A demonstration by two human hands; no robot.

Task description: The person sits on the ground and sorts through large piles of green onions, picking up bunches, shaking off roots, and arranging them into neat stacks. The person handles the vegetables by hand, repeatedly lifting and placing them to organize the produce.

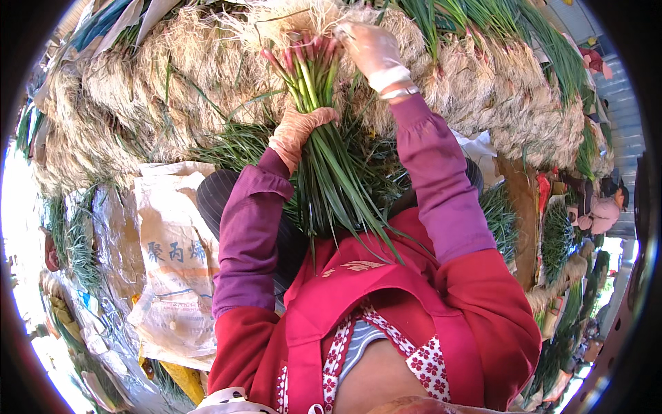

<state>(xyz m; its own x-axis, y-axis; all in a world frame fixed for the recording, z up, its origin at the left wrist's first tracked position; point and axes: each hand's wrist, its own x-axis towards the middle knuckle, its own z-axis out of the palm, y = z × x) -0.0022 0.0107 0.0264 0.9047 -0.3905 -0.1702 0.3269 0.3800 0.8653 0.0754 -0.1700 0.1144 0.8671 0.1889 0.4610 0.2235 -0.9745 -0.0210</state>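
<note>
My left hand (300,132), in a thin glove, is closed around a bunch of green onions (315,88). Their reddish stem bases and pale roots (289,20) point away from me, while the long green leaves (336,176) hang towards my lap. At the right side of the roots is my right hand (370,46), also gloved, its fingers bent against the root ends. Whether those fingers pinch any roots cannot be made out. A light band circles the right wrist.
Beyond my hands runs a thick bank of pale-rooted onions (196,88), with green tops (481,20) behind. Loose leaves (238,145) lie before my knees. A printed woven sack (176,269) lies left, a brown board (517,222) right. Another person's hand (602,212) seems visible far right.
</note>
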